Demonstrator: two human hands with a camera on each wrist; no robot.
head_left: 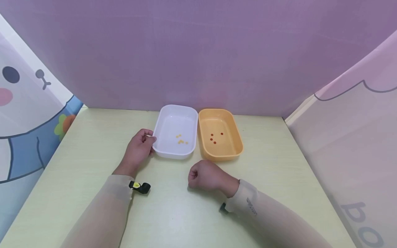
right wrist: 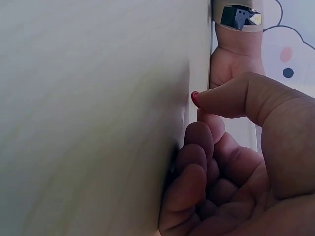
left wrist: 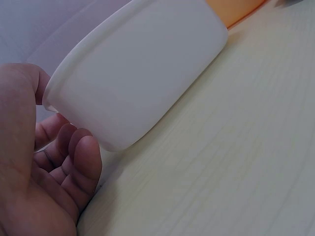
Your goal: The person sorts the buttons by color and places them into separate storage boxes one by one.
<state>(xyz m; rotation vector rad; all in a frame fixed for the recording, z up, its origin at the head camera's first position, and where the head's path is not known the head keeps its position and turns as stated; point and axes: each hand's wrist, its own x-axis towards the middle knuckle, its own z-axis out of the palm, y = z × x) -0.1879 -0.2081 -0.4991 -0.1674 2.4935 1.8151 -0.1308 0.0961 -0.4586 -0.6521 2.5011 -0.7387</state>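
Observation:
A white tray [head_left: 170,120] holds several small yellow pieces [head_left: 181,141] on its floor. My left hand [head_left: 138,150] grips the tray's left rim, the thumb over the edge and curled fingers beneath it in the left wrist view. Beside it stands an orange tray [head_left: 229,146] with several small red pieces [head_left: 211,139]. In front of the orange tray, my right hand [head_left: 206,177] is low over the table with its fingers curled. At its thumb tip, the right wrist view shows a small red bead [right wrist: 195,99], pinched against the index finger.
Both trays stand side by side on a pale wooden table [head_left: 173,224], near its back edge. A purple cloth [head_left: 198,51] rises behind them. Printed panels flank the table left and right. Black straps [head_left: 140,187] sit at the wrists.

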